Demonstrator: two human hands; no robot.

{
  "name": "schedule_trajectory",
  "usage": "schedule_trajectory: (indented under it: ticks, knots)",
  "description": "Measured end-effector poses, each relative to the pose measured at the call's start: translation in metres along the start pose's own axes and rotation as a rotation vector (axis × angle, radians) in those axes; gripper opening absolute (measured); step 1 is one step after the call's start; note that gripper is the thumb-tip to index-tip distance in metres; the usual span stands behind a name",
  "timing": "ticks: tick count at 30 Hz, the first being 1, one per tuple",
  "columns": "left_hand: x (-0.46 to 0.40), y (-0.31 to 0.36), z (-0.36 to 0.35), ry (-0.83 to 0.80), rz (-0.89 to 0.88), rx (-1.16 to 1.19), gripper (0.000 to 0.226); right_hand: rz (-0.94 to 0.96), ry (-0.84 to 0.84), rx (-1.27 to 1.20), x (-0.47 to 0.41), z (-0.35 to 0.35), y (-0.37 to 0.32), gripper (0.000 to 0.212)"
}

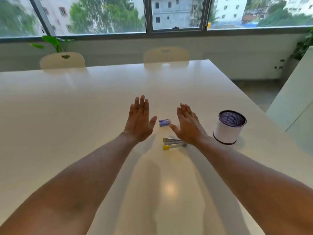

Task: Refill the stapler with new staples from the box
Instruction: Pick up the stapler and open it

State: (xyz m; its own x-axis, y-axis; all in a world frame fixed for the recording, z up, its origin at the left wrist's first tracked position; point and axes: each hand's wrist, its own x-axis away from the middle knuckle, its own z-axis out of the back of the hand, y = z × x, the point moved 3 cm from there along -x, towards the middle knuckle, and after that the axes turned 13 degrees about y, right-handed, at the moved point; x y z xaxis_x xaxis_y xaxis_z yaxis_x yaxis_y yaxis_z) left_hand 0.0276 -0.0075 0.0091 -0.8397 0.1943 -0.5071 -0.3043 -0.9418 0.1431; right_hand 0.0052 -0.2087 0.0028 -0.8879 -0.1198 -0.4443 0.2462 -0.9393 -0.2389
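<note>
A small purple and white staple box (pixel 164 122) lies on the white table (pixel 84 102), between my two hands. Nearer to me lies the stapler (pixel 172 143), silver with yellow ends, its two arms spread apart; my right wrist hides its right end. My left hand (pixel 139 122) hovers flat, palm down, fingers stretched, left of the box. My right hand (pixel 188 126) hovers flat too, right of the box and above the stapler, its thumb tip close to the box. Both hands hold nothing.
A white cylinder (pixel 229 127) with a dark purple mesh top stands on the table right of my right hand. Two pale chairs (pixel 62 61) sit at the far edge, below a wide window. A white cabinet (pixel 294 106) stands off the right edge.
</note>
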Motion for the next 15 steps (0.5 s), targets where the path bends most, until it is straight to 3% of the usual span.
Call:
schedule_trajectory:
  ticks: [10,15]
  knots:
    - [0.050,0.014,-0.032,-0.214,0.106,0.098,0.072,-0.082,-0.093,-0.130,0.038,-0.013,-0.004,0.072]
    - [0.056,0.020,-0.032,-0.192,0.077,0.161,0.050,-0.021,-0.006,-0.219,0.046,-0.010,-0.008,0.047]
